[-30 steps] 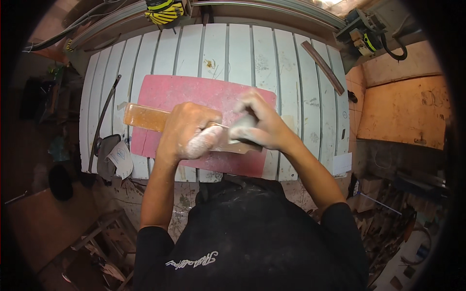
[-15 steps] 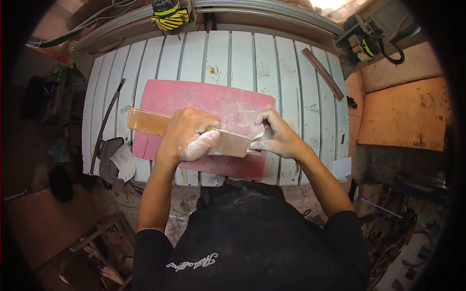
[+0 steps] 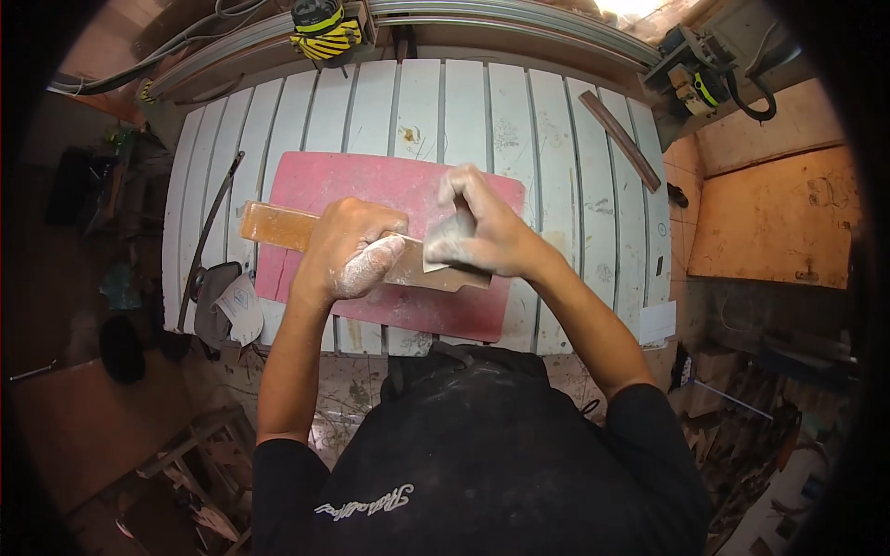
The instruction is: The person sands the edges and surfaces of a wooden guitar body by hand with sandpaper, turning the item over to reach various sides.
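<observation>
A long flat board (image 3: 276, 225), amber at its left end and dusty grey toward the right, lies across a pink mat (image 3: 436, 315) on a white slatted workbench (image 3: 547, 139). My left hand (image 3: 357, 246) is closed around the board's middle, white powder on its thumb. My right hand (image 3: 468, 222) is closed on a small, pale piece of abrasive sheet (image 3: 433, 262) over the board's right part; this hand is slightly blurred.
A dark slim bar (image 3: 213, 222) and a white cap (image 3: 239, 310) lie at the bench's left, a brown strip (image 3: 619, 139) at its right. Rail-mounted machinery (image 3: 697, 83) runs along the back. An orange wooden panel (image 3: 769, 222) stands right of the bench.
My right hand moved right along the board, then back left and up with the sheet in it. My left hand keeps its grip, with board and hand shifting slightly.
</observation>
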`<state>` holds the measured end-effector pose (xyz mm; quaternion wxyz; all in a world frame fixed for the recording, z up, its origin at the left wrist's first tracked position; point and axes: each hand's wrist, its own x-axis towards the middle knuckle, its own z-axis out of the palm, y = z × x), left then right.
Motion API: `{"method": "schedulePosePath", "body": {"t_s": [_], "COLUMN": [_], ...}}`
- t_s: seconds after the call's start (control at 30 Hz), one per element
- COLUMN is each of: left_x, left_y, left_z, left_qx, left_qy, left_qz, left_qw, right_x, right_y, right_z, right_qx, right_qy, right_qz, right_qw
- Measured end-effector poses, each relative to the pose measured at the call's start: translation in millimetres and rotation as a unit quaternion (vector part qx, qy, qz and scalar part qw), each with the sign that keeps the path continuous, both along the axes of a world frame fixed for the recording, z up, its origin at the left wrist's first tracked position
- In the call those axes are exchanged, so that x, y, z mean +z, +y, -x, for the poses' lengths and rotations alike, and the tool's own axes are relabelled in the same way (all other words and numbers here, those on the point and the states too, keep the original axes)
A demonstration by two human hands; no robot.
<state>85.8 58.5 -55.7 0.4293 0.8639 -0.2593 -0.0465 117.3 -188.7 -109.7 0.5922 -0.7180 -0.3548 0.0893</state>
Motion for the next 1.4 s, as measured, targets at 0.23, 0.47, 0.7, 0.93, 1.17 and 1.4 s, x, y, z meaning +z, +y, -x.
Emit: {"method": "schedulePosePath", "body": {"t_s": [0.23,0.47,0.7,0.93,1.17,1.4], "left_x": [-2.1,-0.1,-2.0,-13.3,-26.5,-63.1], "left_y": [-6.0,-5.6,7.0,4.4,11.6,-16.7], "left_z": [-2.8,1.3,3.0,16.3,53.4,107.7], "left_qx": [-0.004,0.013,0.013,0.03,0.034,0.021], "left_qy": [-0.007,-0.003,0.006,-0.08,-0.284,-0.407], "left_qz": [-0.004,-0.006,0.014,0.064,0.009,0.042], "left_qw": [1.0,1.0,1.0,0.994,0.958,0.912], "right_x": [1.4,-5.9,16.0,-102.4,-129.3,-102.1], "right_y": [-6.9,-45.5,12.3,-91.1,-82.6,-26.6], "right_z": [0.6,9.8,-14.4,6.0,92.3,96.6], "right_qx": [0.008,0.056,-0.173,-0.434,-0.32,-0.163], "right_qy": [0.019,0.188,-0.06,0.197,0.437,0.589], "right_qz": [0.051,0.095,-0.009,0.06,0.027,-0.249], "right_qw": [0.998,0.976,0.983,0.877,0.84,0.752]}}
